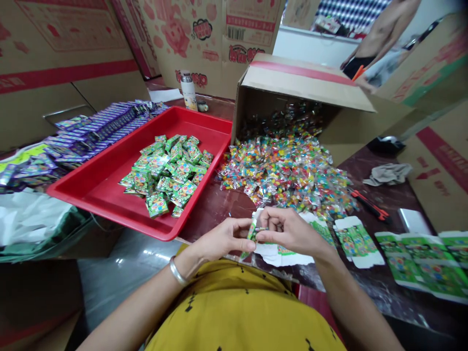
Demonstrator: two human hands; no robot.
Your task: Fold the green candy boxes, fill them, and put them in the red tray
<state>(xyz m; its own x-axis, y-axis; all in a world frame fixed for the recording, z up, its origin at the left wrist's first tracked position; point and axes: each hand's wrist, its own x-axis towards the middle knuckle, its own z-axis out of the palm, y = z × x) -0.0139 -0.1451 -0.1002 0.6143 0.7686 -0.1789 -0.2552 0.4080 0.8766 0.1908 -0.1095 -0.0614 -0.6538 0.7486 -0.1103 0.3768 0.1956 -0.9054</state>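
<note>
My left hand [234, 238] grips a small green candy box [252, 230] at the table's front edge, thumb on one side and fingers on the other. My right hand [283, 228] is closed at the same box, its fingertips pinching at the box's side; whatever lies between them is too small to make out. Flat green-and-white box blanks [281, 256] lie under and beside my right hand. Just beyond my hands spreads a heap of clear packets of colourful candies [281, 170], spilling from a tipped cardboard carton [303, 78].
A red tray [106, 187] holds many filled green boxes [171, 173]. Purple boxes [106, 126] line the left. A bottle [188, 90] stands behind. At right lie a red-black cutter [371, 207], a cloth [388, 174] and more blanks [358, 241]. Another person [382, 36] stands behind the cartons.
</note>
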